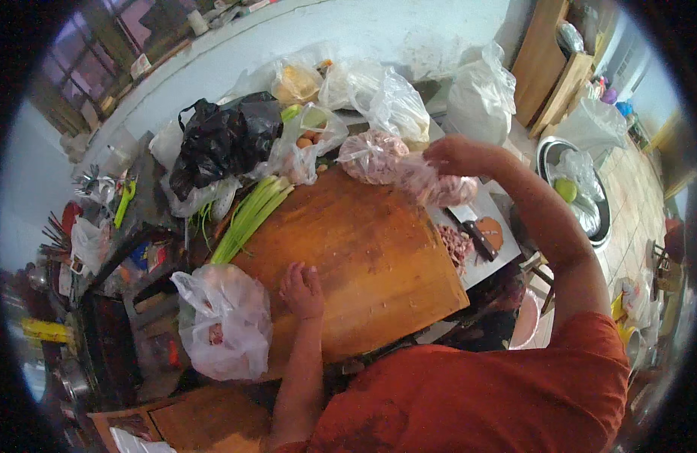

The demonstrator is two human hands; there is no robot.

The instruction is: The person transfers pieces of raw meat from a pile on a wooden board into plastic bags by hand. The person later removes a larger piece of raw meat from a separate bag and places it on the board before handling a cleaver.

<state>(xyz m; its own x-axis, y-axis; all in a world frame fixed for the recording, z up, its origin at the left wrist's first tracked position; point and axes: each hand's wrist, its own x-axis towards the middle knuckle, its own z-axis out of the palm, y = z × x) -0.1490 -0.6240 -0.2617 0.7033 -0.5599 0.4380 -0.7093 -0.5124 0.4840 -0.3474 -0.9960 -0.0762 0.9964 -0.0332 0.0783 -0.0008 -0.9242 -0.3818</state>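
Note:
My right hand [453, 157] is at the back right of the wooden board [348, 255], its fingers closed on the top of a clear plastic bag of what looks like raw meat [450, 189]. Another clear bag of meat [372, 156] lies just left of it. My left hand [303, 290] rests over the board's left half, fingers somewhat apart, holding nothing. Beside it stands a white plastic bag [227, 323] with meat partly showing, and celery stalks [255, 218] lie behind that bag. A knife [480, 240] and chopped meat [455, 246] lie right of the board.
Along the wall are a black plastic bag [227, 139], a bag of eggs [309, 139] and several white bags [396, 107]. A metal basin [602, 226] holding a green fruit [565, 189] stands at the right. Utensils [93, 184] crowd the left side.

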